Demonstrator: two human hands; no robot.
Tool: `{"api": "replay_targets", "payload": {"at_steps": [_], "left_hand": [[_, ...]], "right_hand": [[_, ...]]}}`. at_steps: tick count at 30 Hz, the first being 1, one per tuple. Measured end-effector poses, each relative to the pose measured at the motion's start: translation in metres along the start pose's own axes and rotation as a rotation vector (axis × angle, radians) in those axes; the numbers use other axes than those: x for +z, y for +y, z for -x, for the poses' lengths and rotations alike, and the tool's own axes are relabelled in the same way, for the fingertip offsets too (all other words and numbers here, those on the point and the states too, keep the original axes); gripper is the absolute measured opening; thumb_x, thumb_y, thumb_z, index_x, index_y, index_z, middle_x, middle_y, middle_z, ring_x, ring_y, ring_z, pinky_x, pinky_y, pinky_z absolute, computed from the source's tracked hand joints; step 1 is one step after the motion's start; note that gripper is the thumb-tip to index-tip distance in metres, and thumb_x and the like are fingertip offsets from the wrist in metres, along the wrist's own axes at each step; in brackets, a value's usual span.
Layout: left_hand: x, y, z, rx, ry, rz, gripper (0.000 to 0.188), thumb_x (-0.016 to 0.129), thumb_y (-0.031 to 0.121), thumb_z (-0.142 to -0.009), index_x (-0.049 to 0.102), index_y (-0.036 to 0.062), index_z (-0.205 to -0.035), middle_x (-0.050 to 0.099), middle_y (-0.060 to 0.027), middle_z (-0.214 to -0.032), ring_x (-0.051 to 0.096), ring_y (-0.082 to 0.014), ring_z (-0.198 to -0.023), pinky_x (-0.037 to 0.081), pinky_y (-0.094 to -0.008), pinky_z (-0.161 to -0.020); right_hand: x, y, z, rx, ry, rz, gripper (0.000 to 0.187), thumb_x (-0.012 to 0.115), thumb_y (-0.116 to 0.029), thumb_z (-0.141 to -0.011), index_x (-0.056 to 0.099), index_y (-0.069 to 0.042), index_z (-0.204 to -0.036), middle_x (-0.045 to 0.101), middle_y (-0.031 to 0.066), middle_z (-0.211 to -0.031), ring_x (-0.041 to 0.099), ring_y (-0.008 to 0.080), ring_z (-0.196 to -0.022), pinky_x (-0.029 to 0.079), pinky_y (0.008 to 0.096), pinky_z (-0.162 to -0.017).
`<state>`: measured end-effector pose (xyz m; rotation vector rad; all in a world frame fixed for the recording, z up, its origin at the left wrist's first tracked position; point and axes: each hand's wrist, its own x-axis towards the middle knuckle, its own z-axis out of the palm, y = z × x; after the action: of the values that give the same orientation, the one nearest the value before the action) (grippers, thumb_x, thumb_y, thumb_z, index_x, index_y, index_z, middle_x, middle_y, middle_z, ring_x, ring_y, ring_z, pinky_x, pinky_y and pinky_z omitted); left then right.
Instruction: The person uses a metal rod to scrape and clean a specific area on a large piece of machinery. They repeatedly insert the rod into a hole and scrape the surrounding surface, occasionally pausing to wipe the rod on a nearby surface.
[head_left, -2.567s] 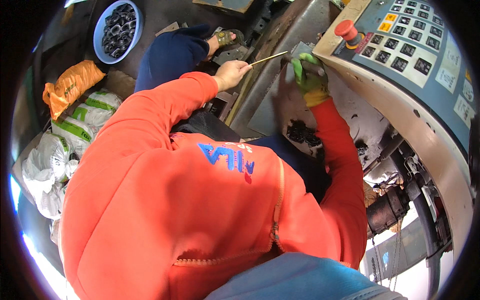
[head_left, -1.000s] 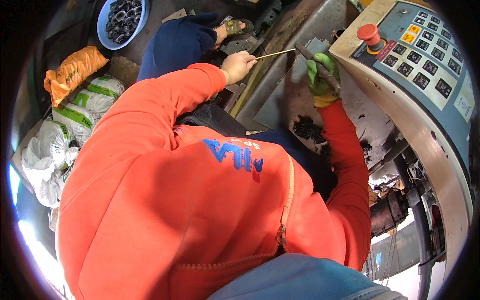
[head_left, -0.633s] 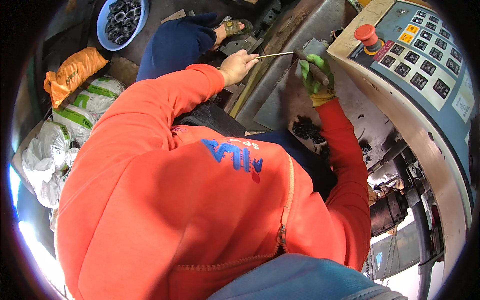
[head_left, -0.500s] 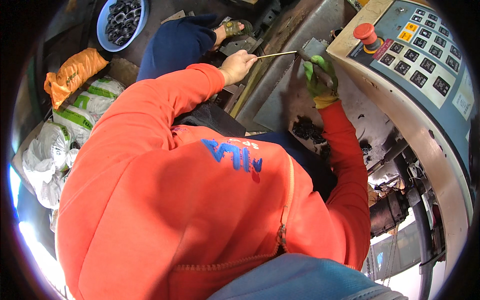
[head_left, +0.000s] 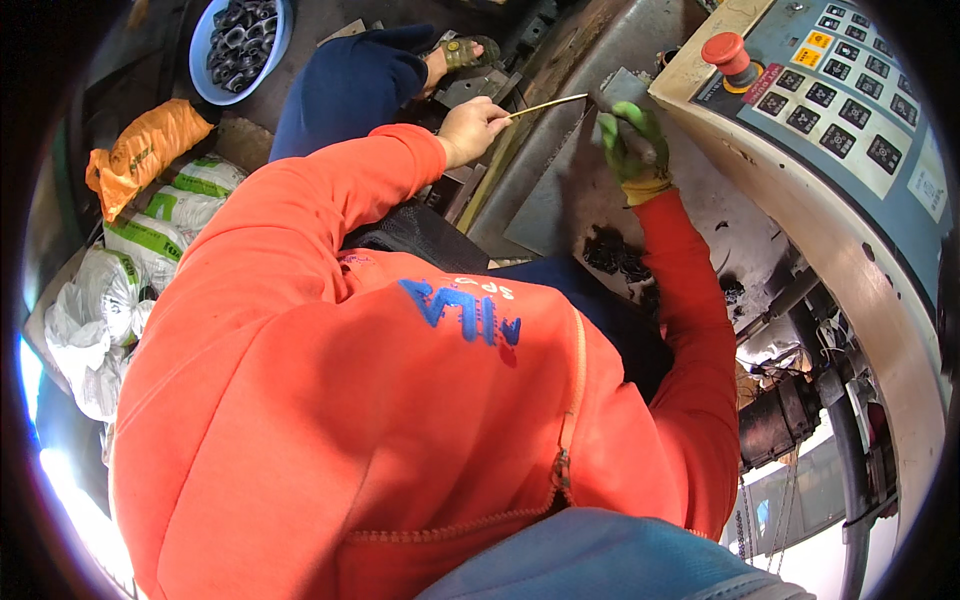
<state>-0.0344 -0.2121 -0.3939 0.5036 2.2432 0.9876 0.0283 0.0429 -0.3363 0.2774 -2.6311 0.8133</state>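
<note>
My bare left hand (head_left: pixel 473 131) pinches one end of a thin yellowish stick (head_left: pixel 548 105). The stick points right, over a grey metal surface (head_left: pixel 560 190), and its tip comes close to my right hand. On my right hand (head_left: pixel 637 155) is a green work glove with a yellow cuff. Its thumb and fingers curve apart, with a gap between them. The palm looks dark, and no held thing stands out there. Black scraps (head_left: pixel 612 252) lie on the metal below the glove.
A control panel (head_left: pixel 860 110) with dark keys and a red mushroom button (head_left: pixel 727 54) borders the right side. At upper left stands a blue basin (head_left: pixel 214 88) of black ring-like parts. An orange bag (head_left: pixel 145 150) and white-green sacks (head_left: pixel 150 245) lie at left.
A dark, rod-like piece across my right glove no longer shows there, and the glove's fingers are further apart. My left hand keeps the stick, almost in the same place.
</note>
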Motion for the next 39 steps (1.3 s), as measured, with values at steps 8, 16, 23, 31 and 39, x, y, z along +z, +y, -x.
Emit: {"api": "replay_targets", "payload": {"at_steps": [8, 16, 23, 31, 39], "left_hand": [[0.000, -0.001, 0.000, 0.008, 0.029, -0.008, 0.017, 0.064, 0.021, -0.079, 0.065, 0.0052, -0.085, 0.058, -0.0097, -0.080, 0.057, -0.0254, -0.074, 0.045, -0.0339, -0.066], [-0.003, -0.003, -0.003, 0.023, 0.000, -0.059, 0.015, 0.065, 0.019, -0.078, 0.064, 0.0044, -0.083, 0.058, -0.0109, -0.080, 0.058, -0.0256, -0.075, 0.045, -0.0349, -0.067], [-0.023, 0.016, -0.010, -0.029, -0.059, -0.140, 0.019, 0.069, 0.021, -0.074, 0.065, 0.0032, -0.079, 0.061, -0.0140, -0.080, 0.059, -0.0289, -0.077, 0.046, -0.0379, -0.068], [-0.028, 0.038, -0.012, 0.272, -0.364, -0.135, 0.027, 0.048, 0.028, -0.086, 0.067, 0.0094, -0.088, 0.063, -0.0111, -0.081, 0.060, -0.0262, -0.078, 0.047, -0.0362, -0.070], [0.005, 0.148, 0.014, -0.299, -0.575, 0.425, 0.024, 0.060, 0.024, -0.084, 0.061, 0.0051, -0.100, 0.051, 0.0020, -0.065, 0.045, -0.0074, -0.054, 0.035, -0.0229, -0.045]], "right_hand": [[-0.004, -0.001, -0.005, 0.007, 0.005, -0.041, 0.013, 0.067, -0.008, -0.073, 0.061, -0.005, -0.084, 0.057, 0.0080, -0.091, 0.058, 0.0253, -0.081, 0.049, 0.0332, -0.068], [-0.005, -0.001, 0.003, -0.099, -0.012, -0.097, 0.015, 0.064, -0.010, -0.078, 0.065, -0.006, -0.092, 0.062, 0.0080, -0.093, 0.059, 0.0244, -0.080, 0.047, 0.0311, -0.070], [-0.049, -0.011, 0.019, 0.298, -0.110, -0.373, 0.021, 0.063, -0.008, -0.076, 0.057, -0.007, -0.096, 0.056, 0.0107, -0.084, 0.055, 0.0300, -0.077, 0.046, 0.0359, -0.064], [-0.074, 0.015, 0.158, 0.246, -0.477, 0.265, 0.040, 0.064, -0.012, -0.068, 0.059, -0.014, -0.107, 0.054, 0.0185, -0.112, 0.053, 0.0338, -0.102, 0.043, 0.0421, -0.088], [-0.030, 0.031, 0.214, 0.941, -0.173, 0.131, 0.043, 0.064, -0.013, -0.065, 0.059, -0.014, -0.109, 0.055, 0.0207, -0.111, 0.054, 0.0356, -0.102, 0.044, 0.0432, -0.087]]}}
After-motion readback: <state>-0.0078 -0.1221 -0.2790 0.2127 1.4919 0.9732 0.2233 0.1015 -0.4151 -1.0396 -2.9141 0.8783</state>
